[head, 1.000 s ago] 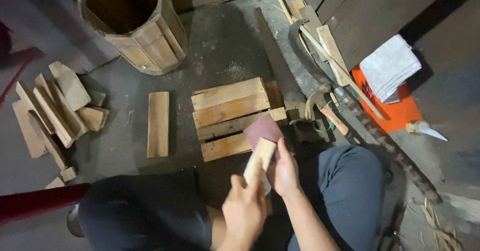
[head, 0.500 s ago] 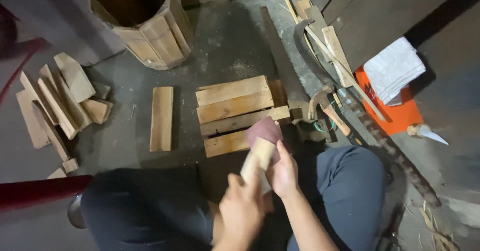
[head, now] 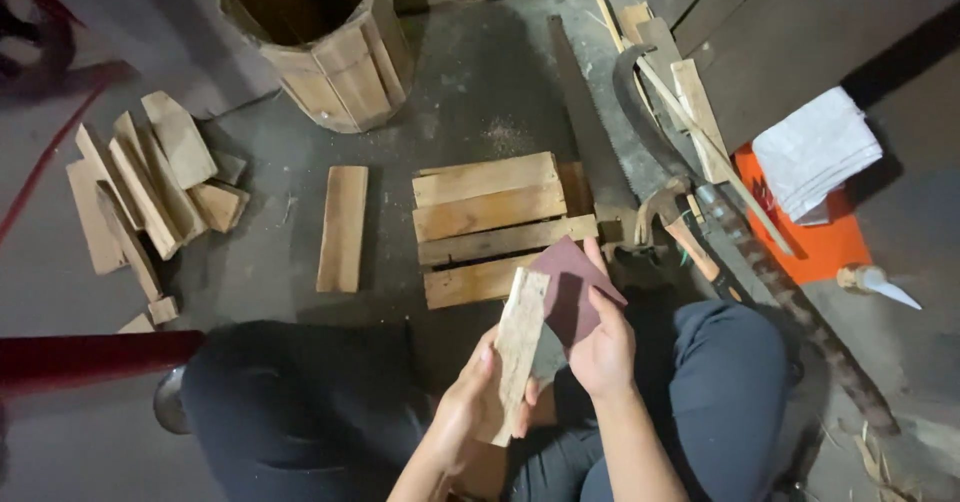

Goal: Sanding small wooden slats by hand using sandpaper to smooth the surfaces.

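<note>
My left hand (head: pixel 468 402) grips a short pale wooden slat (head: pixel 518 347) and holds it upright over my lap. My right hand (head: pixel 603 344) presses a dark reddish sheet of sandpaper (head: pixel 568 287) against the slat's right side. Just beyond my hands, a group of several flat wooden slats (head: pixel 490 224) lies side by side on the grey floor. A single slat (head: pixel 342 226) lies apart to their left.
A round wooden bucket (head: pixel 318 37) stands at the back. A heap of loose slats (head: pixel 150 192) lies on the left. A handsaw (head: pixel 600 152), a hammer (head: pixel 668 217), a curved blade and wood strips lie on the right, beside white cloth (head: pixel 812 152) on an orange sheet (head: pixel 825 247). A red bar (head: pixel 90 357) crosses the lower left.
The slat and sandpaper stay in my hands; the sandpaper has shifted a little along the slat. The camera view has tilted slightly.
</note>
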